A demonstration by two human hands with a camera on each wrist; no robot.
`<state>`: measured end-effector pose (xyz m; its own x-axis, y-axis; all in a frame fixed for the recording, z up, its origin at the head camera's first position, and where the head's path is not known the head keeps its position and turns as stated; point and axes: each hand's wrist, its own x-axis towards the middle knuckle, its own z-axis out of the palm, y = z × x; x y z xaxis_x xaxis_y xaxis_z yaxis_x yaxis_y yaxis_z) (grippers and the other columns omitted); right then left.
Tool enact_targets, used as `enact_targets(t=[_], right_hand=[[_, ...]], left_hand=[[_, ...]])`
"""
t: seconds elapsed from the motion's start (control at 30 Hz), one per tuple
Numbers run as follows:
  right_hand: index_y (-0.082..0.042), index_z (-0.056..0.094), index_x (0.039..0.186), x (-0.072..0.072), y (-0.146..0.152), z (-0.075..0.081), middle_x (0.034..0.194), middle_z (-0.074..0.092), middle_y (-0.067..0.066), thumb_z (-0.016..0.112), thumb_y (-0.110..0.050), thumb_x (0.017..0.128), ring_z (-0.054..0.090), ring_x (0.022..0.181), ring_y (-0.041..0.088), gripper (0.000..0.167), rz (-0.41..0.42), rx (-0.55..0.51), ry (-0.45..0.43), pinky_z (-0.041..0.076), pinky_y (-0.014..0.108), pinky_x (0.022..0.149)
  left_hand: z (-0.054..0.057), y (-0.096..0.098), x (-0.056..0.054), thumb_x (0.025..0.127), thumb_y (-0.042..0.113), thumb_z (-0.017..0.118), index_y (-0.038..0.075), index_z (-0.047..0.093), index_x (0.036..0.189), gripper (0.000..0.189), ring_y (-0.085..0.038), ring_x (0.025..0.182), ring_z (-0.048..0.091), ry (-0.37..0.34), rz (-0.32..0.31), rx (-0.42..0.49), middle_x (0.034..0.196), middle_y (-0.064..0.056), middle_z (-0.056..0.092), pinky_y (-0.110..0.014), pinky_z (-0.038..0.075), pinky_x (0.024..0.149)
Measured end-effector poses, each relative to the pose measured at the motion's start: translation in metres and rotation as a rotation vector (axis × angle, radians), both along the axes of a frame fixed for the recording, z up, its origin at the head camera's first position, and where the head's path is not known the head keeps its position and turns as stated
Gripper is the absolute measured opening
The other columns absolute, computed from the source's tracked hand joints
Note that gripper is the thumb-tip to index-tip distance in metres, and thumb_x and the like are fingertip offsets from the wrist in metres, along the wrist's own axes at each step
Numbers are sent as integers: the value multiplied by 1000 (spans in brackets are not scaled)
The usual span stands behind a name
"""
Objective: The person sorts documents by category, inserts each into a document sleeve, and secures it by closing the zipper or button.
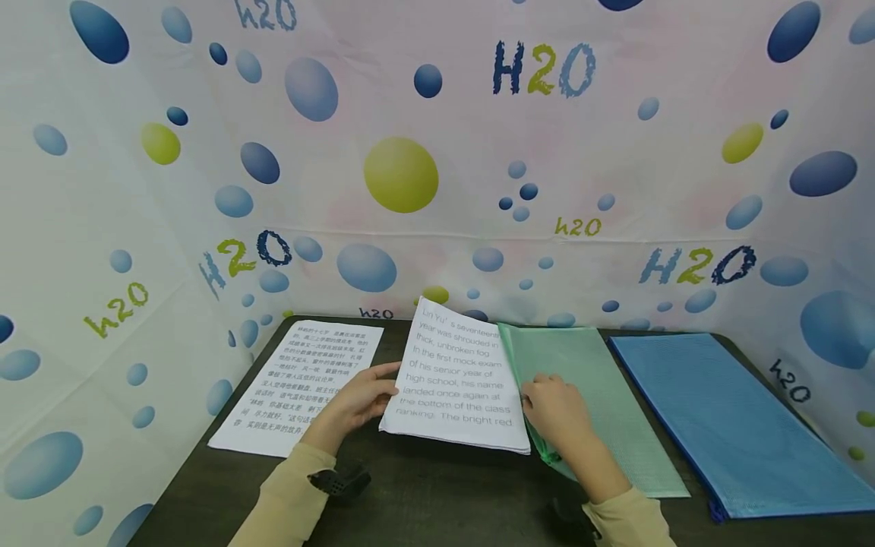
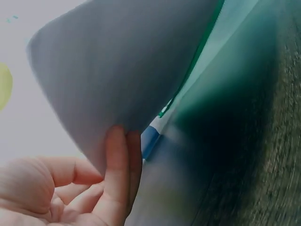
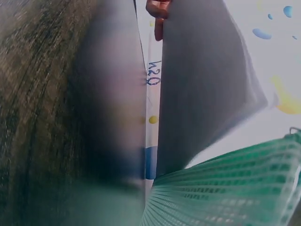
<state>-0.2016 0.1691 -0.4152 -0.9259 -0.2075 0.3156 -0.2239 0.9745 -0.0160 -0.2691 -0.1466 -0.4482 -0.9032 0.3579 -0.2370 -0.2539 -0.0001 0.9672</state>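
My left hand [image 1: 360, 399] pinches the left edge of a stack of white printed sheets [image 1: 451, 380] with large English text. The sheets are raised at a tilt, and their blank underside [image 2: 117, 61] shows in the left wrist view. My right hand [image 1: 557, 414] grips the left edge of a green mesh zip pouch [image 1: 615, 425], its fingers curled round that edge. The right edge of the sheets meets this edge of the pouch. In the right wrist view the pouch's mesh [image 3: 235, 183] slants up beside the paper, and the left fingertips [image 3: 159, 23] show at the top.
White paper with Chinese text [image 1: 294, 372] lies on the left of the dark table [image 1: 424, 494], partly behind the left hand. A blue zip pouch [image 1: 738, 425] lies flat at the right. A patterned backdrop [image 1: 465, 205] stands right behind the table.
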Motion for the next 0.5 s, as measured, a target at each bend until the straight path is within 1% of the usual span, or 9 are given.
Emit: enact_targets(t=[0.07, 0.13, 0.17, 0.27, 0.33, 0.4, 0.5], right_hand=[[-11, 69, 75, 0, 0, 0, 67, 55, 3, 72, -11, 83, 50, 61, 21, 9, 8, 6, 3, 41, 35, 53], [-11, 69, 74, 0, 0, 0, 66, 54, 2, 72, -11, 82, 49, 60, 20, 9, 14, 3, -4, 41, 35, 52], [-11, 69, 74, 0, 1, 0, 66, 54, 2, 73, -11, 82, 49, 60, 20, 9, 15, 0, -8, 40, 34, 52], [-11, 69, 73, 0, 1, -1, 66, 55, 2, 74, -11, 82, 50, 60, 20, 10, 25, -5, -9, 41, 34, 53], [-11, 67, 70, 0, 2, -1, 65, 56, 2, 74, -11, 82, 51, 60, 20, 14, 37, -10, -5, 41, 34, 52], [-11, 62, 65, 0, 2, -1, 63, 55, 2, 74, -10, 82, 48, 57, 17, 21, 48, -32, -21, 39, 32, 51], [-12, 54, 60, 0, 3, -1, 59, 51, -1, 72, -8, 84, 40, 55, 13, 30, 50, -88, -69, 32, 28, 50]], left_hand=[[0, 1, 0, 90, -8, 46, 1, 33, 149, 61, -21, 91, 71, 12, 21, -32, 117, -20, 66, -34, 60, 73], [1, 2, 0, 90, -7, 47, 1, 34, 149, 60, -21, 90, 72, 22, 27, -56, 118, -21, 66, -34, 60, 73], [1, 2, 0, 90, -7, 47, 0, 33, 149, 60, -21, 90, 71, 25, 24, -53, 119, -22, 66, -34, 60, 73], [0, 1, 0, 92, -7, 45, -3, 28, 150, 61, -19, 94, 70, 11, 1, 1, 123, -23, 63, -32, 59, 76], [0, 0, 0, 92, -8, 43, -4, 24, 151, 62, -18, 96, 70, -1, -12, 53, 125, -23, 61, -31, 58, 77], [-1, -1, -1, 93, -9, 41, -6, 22, 151, 62, -18, 98, 69, -12, -18, 94, 126, -22, 60, -30, 58, 79], [-1, -1, -1, 93, -9, 41, -6, 25, 150, 60, -17, 97, 69, -10, -5, 83, 124, -21, 61, -30, 58, 78]])
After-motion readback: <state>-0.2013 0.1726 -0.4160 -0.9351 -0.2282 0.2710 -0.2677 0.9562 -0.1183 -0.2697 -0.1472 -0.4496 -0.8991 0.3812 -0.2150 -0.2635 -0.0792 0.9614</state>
